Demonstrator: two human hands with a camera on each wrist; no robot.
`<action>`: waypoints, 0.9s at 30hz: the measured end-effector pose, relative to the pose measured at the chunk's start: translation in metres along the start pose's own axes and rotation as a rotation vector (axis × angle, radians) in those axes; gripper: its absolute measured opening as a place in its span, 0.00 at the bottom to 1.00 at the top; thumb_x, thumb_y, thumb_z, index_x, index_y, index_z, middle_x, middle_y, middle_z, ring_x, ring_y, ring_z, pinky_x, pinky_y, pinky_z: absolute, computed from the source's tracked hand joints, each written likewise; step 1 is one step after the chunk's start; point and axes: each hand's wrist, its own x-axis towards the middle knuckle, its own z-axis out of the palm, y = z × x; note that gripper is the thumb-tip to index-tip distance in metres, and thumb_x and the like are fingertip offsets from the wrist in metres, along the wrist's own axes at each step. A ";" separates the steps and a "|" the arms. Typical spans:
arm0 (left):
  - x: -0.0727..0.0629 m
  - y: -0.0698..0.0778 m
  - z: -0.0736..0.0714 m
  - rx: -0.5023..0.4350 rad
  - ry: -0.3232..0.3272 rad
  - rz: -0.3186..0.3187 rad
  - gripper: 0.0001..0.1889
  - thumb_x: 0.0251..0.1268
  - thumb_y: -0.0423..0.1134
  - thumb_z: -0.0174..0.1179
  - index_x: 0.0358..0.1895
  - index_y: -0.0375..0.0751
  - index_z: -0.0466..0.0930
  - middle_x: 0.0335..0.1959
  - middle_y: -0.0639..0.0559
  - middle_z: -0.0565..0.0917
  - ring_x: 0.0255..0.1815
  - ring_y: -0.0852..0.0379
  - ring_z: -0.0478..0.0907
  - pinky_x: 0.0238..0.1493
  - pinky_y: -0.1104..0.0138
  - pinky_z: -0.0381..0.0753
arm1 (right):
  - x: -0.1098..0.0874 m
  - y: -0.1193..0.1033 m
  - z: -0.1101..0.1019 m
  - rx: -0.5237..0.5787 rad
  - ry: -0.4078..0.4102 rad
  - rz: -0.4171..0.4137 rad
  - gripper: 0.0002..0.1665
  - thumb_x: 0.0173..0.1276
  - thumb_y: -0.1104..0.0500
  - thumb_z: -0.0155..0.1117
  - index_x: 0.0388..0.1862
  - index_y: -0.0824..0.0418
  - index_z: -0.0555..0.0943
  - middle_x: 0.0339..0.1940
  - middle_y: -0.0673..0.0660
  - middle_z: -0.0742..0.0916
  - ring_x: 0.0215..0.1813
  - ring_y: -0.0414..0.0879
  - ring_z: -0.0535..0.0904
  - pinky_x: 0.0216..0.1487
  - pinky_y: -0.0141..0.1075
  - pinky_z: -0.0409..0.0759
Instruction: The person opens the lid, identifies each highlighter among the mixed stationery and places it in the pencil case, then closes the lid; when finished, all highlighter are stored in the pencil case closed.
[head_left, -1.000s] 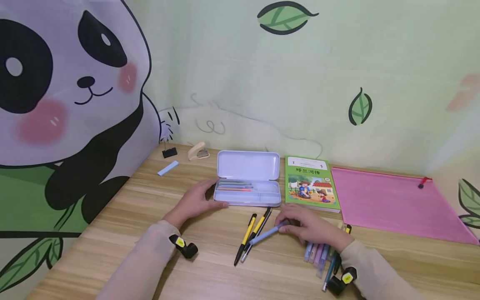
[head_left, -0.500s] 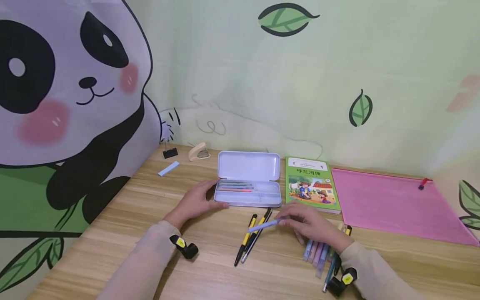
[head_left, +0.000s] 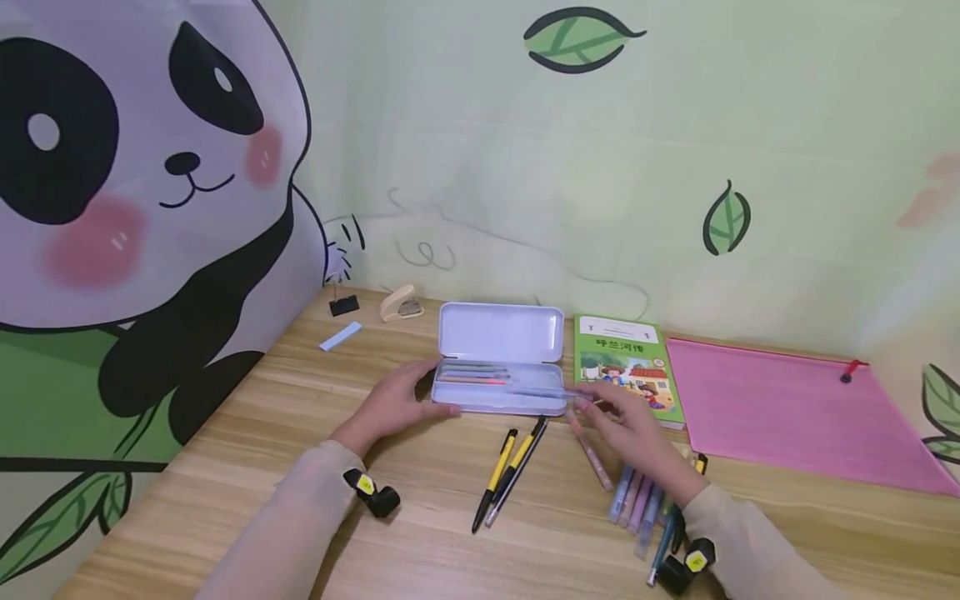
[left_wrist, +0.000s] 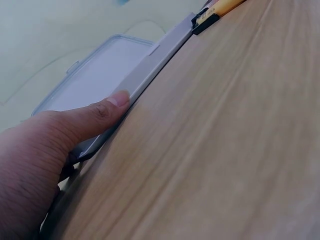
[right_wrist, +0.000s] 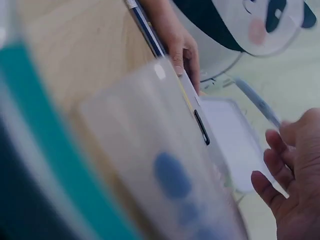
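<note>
An open pale-lilac pencil case lies on the wooden table with several slim pens in its back compartment. My left hand grips its left end, the thumb pressed along the front wall and the other fingers mostly hidden behind. My right hand pinches a light-blue pen by one end at the case's right side. In the head view this pen stretches leftward over the case's tray, nearly level. Under that hand a pinkish pen lies on the table.
Two yellow-and-black pens and a dark pencil lie before the case. Several pastel markers are bunched below my right wrist. Behind are a green book, pink zip pouch, stapler, binder clip and blue strip.
My right hand has carried the light-blue pen from above the yellow pens up and away to the case, uncovering the pinkish pen. My left hand has stayed on the case.
</note>
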 end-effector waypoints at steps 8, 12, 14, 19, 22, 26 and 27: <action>0.001 -0.004 0.000 0.017 0.007 0.018 0.58 0.44 0.76 0.68 0.77 0.46 0.63 0.75 0.46 0.68 0.75 0.44 0.63 0.74 0.47 0.61 | 0.040 -0.024 0.012 -0.063 -0.059 0.038 0.16 0.77 0.56 0.60 0.59 0.56 0.84 0.50 0.49 0.89 0.46 0.45 0.85 0.46 0.40 0.86; 0.001 -0.004 0.000 0.021 0.005 0.033 0.58 0.45 0.76 0.67 0.77 0.46 0.62 0.75 0.45 0.68 0.75 0.43 0.63 0.74 0.47 0.62 | 0.062 -0.027 0.027 -0.074 -0.094 0.061 0.14 0.76 0.55 0.62 0.55 0.58 0.85 0.43 0.52 0.91 0.39 0.47 0.85 0.40 0.39 0.85; 0.001 -0.003 -0.001 0.025 0.001 0.028 0.58 0.45 0.77 0.67 0.77 0.46 0.62 0.75 0.45 0.68 0.75 0.43 0.63 0.74 0.47 0.61 | 0.071 -0.025 0.035 -0.069 -0.096 0.069 0.12 0.75 0.57 0.63 0.53 0.59 0.85 0.41 0.53 0.91 0.39 0.47 0.85 0.41 0.39 0.85; 0.000 -0.003 0.001 0.026 -0.018 0.000 0.59 0.44 0.78 0.66 0.78 0.47 0.61 0.76 0.45 0.66 0.76 0.43 0.62 0.75 0.46 0.61 | 0.077 -0.015 0.051 -0.056 -0.110 0.111 0.08 0.72 0.58 0.66 0.47 0.59 0.83 0.38 0.49 0.90 0.42 0.45 0.85 0.44 0.40 0.85; 0.000 -0.003 0.001 0.017 -0.007 -0.004 0.60 0.43 0.78 0.66 0.78 0.48 0.61 0.76 0.45 0.66 0.76 0.42 0.62 0.74 0.45 0.60 | 0.076 -0.011 0.056 -0.063 -0.125 0.113 0.08 0.72 0.57 0.67 0.47 0.58 0.83 0.36 0.47 0.89 0.40 0.44 0.84 0.40 0.38 0.84; 0.001 -0.003 0.001 0.009 0.004 -0.002 0.59 0.43 0.78 0.67 0.78 0.49 0.61 0.76 0.45 0.67 0.75 0.42 0.62 0.74 0.43 0.60 | 0.075 -0.008 0.060 -0.149 -0.105 0.053 0.10 0.73 0.57 0.66 0.48 0.59 0.86 0.36 0.50 0.89 0.36 0.44 0.82 0.34 0.37 0.82; 0.001 -0.003 0.000 0.009 0.003 -0.001 0.59 0.43 0.78 0.67 0.78 0.49 0.61 0.76 0.45 0.67 0.76 0.42 0.62 0.74 0.43 0.60 | 0.075 -0.007 0.061 -0.178 -0.094 0.033 0.10 0.73 0.58 0.65 0.49 0.60 0.86 0.38 0.52 0.89 0.36 0.45 0.82 0.35 0.38 0.82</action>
